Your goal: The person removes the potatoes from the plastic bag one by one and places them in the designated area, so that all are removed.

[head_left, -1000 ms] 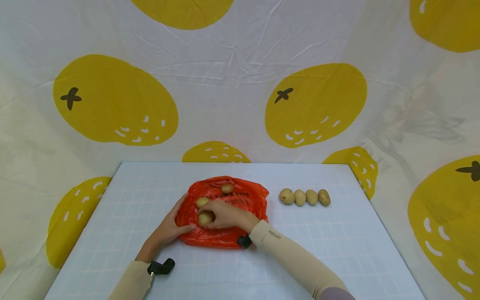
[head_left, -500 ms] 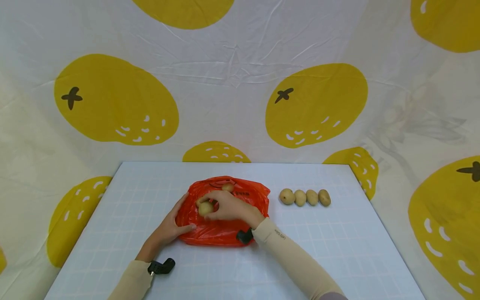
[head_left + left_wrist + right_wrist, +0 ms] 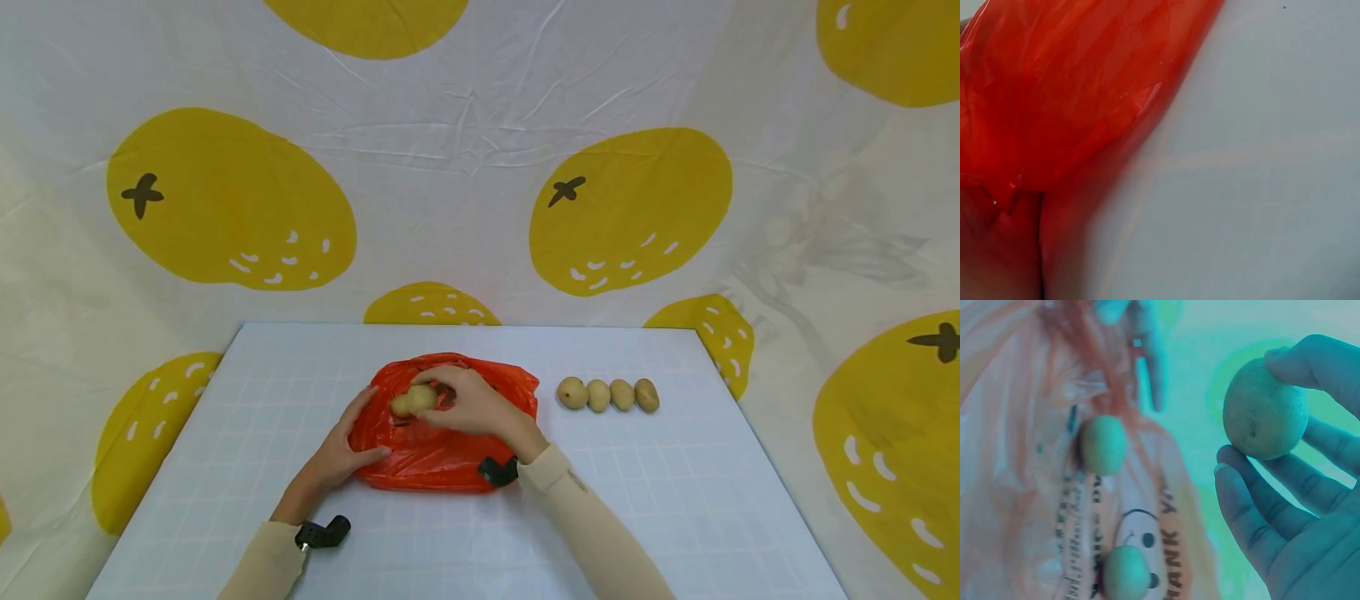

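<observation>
A red plastic bag (image 3: 420, 462) lies flat on the table. My right hand (image 3: 476, 407) pinches a potato (image 3: 422, 399) between thumb and fingers above it; in the right wrist view this potato (image 3: 1265, 409) is held clear of the bag (image 3: 1016, 487). Two other potatoes rest on the bag in that view, one at its middle (image 3: 1104, 445) and one lower down (image 3: 1126, 573). One of them (image 3: 400, 407) shows beside the held potato in the head view. With thumb and fingers spread, my left hand (image 3: 337, 454) rests on the bag's left edge. The left wrist view shows red plastic (image 3: 1085, 81) over part of that hand.
Several potatoes (image 3: 598, 395) stand in a row on the white table (image 3: 675, 500), to the right of the bag. Behind the table hangs a pale cloth (image 3: 442, 183) with large yellow fruit prints.
My right hand has lifted the potato off the bag and moved away from me and slightly right, now covering the potato at the bag's far side. My left hand has stayed in place.
</observation>
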The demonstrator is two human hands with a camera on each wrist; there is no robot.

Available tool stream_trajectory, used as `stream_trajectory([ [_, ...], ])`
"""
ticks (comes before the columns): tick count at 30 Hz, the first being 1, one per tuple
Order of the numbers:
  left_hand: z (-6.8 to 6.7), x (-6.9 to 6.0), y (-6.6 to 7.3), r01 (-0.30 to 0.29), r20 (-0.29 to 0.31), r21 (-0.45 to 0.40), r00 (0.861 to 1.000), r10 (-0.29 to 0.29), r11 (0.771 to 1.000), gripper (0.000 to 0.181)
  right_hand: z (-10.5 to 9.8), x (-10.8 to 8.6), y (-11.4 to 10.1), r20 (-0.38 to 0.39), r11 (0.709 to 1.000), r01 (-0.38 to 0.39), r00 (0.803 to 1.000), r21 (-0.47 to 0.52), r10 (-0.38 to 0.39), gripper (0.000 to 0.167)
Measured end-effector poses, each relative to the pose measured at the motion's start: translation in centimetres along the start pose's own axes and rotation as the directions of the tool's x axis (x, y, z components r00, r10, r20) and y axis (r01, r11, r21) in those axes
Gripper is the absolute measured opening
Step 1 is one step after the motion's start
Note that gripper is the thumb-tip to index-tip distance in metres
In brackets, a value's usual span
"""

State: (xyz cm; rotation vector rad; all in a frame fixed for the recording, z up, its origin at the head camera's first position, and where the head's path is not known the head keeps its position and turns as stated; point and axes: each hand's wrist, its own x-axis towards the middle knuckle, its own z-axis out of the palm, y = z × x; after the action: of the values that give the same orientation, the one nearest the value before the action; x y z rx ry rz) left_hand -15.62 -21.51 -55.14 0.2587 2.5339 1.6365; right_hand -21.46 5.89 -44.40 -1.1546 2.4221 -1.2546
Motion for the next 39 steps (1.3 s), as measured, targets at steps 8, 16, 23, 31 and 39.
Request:
stream_trajectory([
  [8,0.0,0.1,0.0,0.031,-0.020,0.032,0.999,-0.030,0.999,0.099,-1.0,-1.3,-0.8,-0.111,0.998,0.021,0.994,0.053,-0.015,0.046],
  [16,0.1,0.1,-0.1,0.009,-0.035,0.035,0.999,-0.008,0.999,0.096,-1.9,-3.1,-0.7,-0.236,0.997,0.017,0.972,0.079,0.003,0.044],
  [23,0.0,0.0,0.1,0.013,-0.038,0.019,0.999,-0.012,1.000,0.095,-2.8,-5.3,0.3,-0.325,0.993,-0.036,0.943,0.109,0.070,0.045],
  [31,-0.1,0.1,0.0,0.020,-0.036,0.010,0.999,-0.019,1.000,0.094,-3.8,-7.4,1.7,-0.398,0.986,-0.102,0.906,0.129,0.146,0.045],
  [39,0.1,0.1,0.0,0.043,-0.042,0.017,0.998,-0.042,0.999,0.096,-4.6,-9.3,3.1,-0.445,0.971,-0.148,0.869,0.187,0.218,0.047],
])
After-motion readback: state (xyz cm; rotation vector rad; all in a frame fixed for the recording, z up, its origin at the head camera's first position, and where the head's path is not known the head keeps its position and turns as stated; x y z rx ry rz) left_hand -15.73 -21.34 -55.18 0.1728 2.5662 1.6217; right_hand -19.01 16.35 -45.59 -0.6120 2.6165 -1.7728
